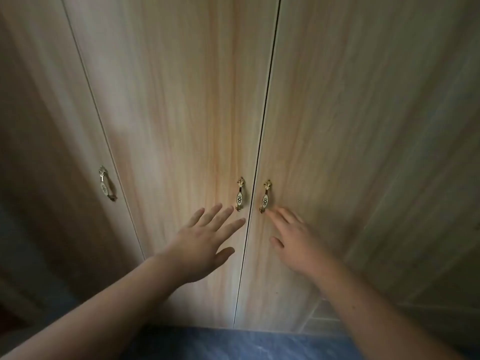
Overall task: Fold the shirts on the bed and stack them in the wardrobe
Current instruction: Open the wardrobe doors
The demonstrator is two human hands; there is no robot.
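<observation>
- Blue-grey floor [244,342], nearest the camera, meets the foot of the wardrobe [181,100]; no bed or shirts in view.
- Left hand [205,245]: fingers straight and spread, holding nothing, just below the left door handle [240,194].
- Right hand [293,242]: fingers extended, holding nothing; fingertips at the lower end of the right door handle [266,196], contact cannot be told.
- Wardrobe, pale wood grain: both centre doors shut, a dark seam between them.
- Handling, as judged: doors rigid and hinged, light to swing; best grip is the small metal pulls, hooked with the fingers.
- Third handle [106,184] farther left, well apart from both hands.
</observation>
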